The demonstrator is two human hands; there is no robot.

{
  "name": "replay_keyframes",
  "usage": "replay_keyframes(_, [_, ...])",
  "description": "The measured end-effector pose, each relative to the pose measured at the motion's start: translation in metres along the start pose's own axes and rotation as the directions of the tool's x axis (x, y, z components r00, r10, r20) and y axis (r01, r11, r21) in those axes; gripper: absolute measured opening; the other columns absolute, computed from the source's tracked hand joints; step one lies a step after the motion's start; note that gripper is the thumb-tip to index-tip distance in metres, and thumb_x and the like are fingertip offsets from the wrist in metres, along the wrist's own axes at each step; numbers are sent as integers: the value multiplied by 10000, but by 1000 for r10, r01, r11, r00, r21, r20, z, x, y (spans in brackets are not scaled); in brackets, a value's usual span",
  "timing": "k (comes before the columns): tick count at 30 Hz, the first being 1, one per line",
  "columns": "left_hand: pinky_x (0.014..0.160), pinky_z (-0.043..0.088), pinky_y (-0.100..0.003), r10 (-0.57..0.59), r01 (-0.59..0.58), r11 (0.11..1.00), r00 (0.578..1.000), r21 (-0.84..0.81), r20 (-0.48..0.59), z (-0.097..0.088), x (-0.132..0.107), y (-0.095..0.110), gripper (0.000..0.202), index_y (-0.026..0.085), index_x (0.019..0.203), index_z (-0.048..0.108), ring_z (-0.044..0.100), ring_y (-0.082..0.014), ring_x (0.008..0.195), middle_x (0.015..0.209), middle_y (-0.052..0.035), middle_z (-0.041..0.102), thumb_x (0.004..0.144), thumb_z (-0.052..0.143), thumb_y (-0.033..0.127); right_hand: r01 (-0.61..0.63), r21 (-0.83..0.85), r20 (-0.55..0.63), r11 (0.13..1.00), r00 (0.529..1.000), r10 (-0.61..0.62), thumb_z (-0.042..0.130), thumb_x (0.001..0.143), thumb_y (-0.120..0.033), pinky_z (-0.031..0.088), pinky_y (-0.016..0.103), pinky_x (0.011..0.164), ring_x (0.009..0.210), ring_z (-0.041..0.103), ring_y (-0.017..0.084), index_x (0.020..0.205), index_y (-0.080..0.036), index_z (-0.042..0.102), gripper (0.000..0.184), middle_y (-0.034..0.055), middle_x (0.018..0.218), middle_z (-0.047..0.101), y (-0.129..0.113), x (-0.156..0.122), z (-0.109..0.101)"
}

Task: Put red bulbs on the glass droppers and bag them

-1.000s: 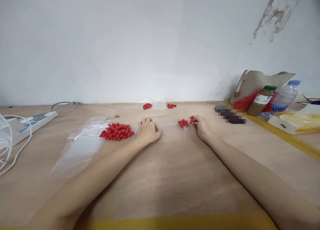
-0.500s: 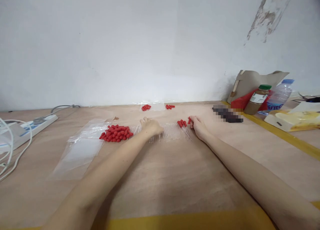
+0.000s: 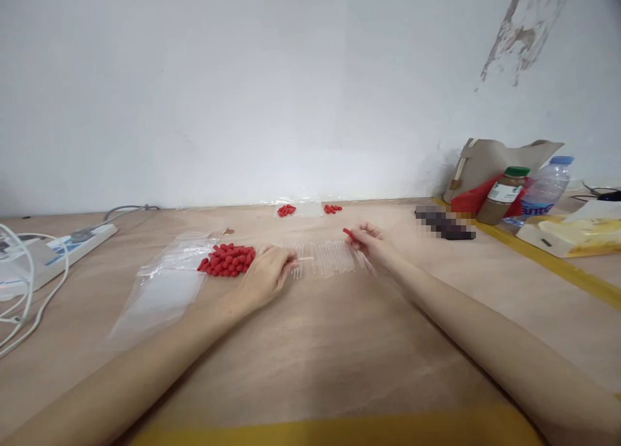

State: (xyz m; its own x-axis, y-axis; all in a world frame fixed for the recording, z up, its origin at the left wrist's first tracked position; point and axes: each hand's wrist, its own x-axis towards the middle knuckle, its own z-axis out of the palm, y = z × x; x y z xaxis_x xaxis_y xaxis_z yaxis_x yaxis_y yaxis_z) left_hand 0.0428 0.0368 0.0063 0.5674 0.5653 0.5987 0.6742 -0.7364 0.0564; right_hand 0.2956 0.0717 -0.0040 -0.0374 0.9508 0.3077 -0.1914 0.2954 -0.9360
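1. The left hand [image 3: 266, 271] pinches a thin, pale, straight tube [image 3: 305, 258] pointing toward the right hand [image 3: 377, 245].
2. The right hand's fingertips clamp a small, red, elongated cap [image 3: 348, 232].
3. Slim clear tubes [image 3: 334, 258] lie between the hands; red bulb-ended caps [image 3: 227, 260] heap beside the left hand.

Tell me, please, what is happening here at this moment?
A person is working with both hands. The right hand holds a small red piece; the left hand holds a thin pale stick, apart from it. Thin clear tubes lie in a row between the hands, and a red pile lies beside the left hand.
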Motion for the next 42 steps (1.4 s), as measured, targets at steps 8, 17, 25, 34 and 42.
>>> replay_keyframes(8, [725,391,-323,-3,4,995,1000,-102,11,16,-17,7,186,188,990,522,521,-187,802,847,-46,600,882,372,200,425,-576,339,698,901,-270,483,804,-257,446,309,679,753,556,157,914,-206,595,165,49,839,616,11,-41,39])
replay_keyframes(17, [741,370,-323,3,-2,996,1000,-86,13,15,-16,7,171,192,955,541,563,-172,784,848,-28,647,877,389,200,511,-570,446,644,850,-280,461,821,-224,461,309,703,773,549,154,933,-234,596,176,45,866,591,-1,-54,42])
replay_keyframes(25, [742,360,-333,75,-73,995,997,-68,26,18,-19,4,181,174,854,555,575,-170,750,811,-44,649,880,376,170,533,-551,468,642,834,-291,498,809,-245,461,300,694,749,556,148,906,-227,604,145,42,841,596,5,-52,39])
replay_keyframes(34, [674,370,-313,149,-146,982,989,-123,13,20,-20,2,206,174,926,564,559,-161,673,729,-37,637,865,372,132,577,-565,484,591,811,-329,476,826,-239,453,276,650,715,562,142,864,-233,629,157,34,785,607,7,-54,39])
replay_keyframes(42, [655,355,-308,165,-163,976,986,-141,0,21,-21,2,211,173,913,568,537,-144,614,679,-20,621,838,388,91,592,-569,504,571,800,-327,510,809,-238,442,259,622,688,560,136,834,-207,631,127,34,752,616,9,-53,40])
